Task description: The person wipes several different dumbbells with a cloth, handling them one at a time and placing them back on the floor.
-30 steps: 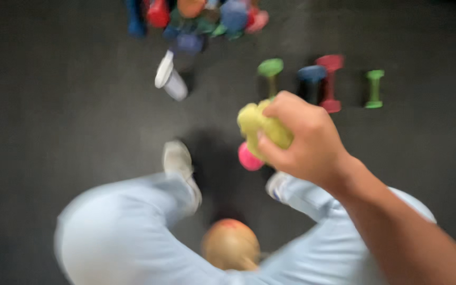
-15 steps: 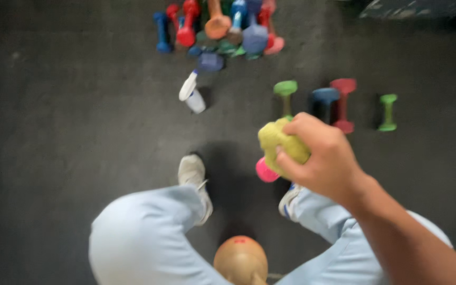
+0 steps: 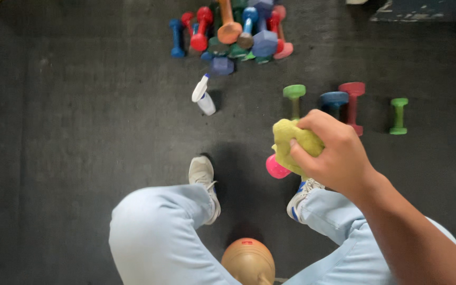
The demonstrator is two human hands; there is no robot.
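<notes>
Yellow cloth (image 3: pixel 291 142) sits bunched in the person's right hand (image 3: pixel 333 158), whose grip is closed tight around it, the fingers wrapped over the crumpled fabric. Pressed against the cloth from below is a pink dumbbell (image 3: pixel 276 168); only its rounded end shows beneath the fist, so whether the hand also carries it or only wipes it cannot be told. The left hand is not in view.

Compared with the pictures of a second and half a second ago, the hand, cloth and pink end keep the same arrangement with one another; the cloth has not shifted over the dumbbell in any way that can be made out. What has changed is the view: the blur has cleared, and the floor things have slid down the picture, so more of the heap of coloured dumbbells (image 3: pixel 233 31) at the top now shows. The hold looks steady, with the head settling rather than the hand working.

On the dark floor (image 3: pixel 80 132) a white spray bottle (image 3: pixel 203 96) lies on its side below the heap. Beyond the fist stand a green dumbbell (image 3: pixel 294 95), a blue one (image 3: pixel 334 100), a red one (image 3: pixel 352 105) and a small green one (image 3: pixel 398 115). A tan kettlebell (image 3: pixel 248 261) rests between the person's knees.
</notes>
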